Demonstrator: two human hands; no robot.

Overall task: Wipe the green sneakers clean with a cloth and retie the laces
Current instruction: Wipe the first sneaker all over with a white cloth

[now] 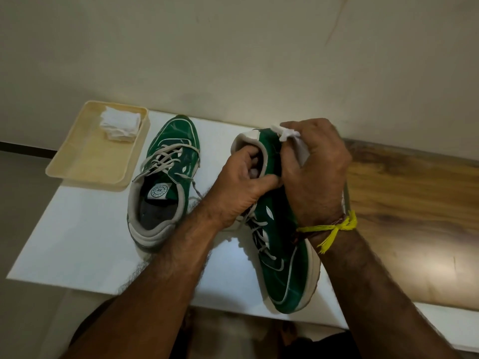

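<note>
Two green sneakers with grey laces are on a white board. The left sneaker stands flat, toe pointing away, laces loose. The right sneaker is tilted on its side with its toe toward me. My left hand grips its collar, fingers inside the opening. My right hand presses a white cloth against the heel side of that sneaker. A yellow thread is tied around my right wrist.
A cream tray at the back left holds a stack of folded white cloths. The board lies on a wooden table against a pale wall. My feet show below the table edge.
</note>
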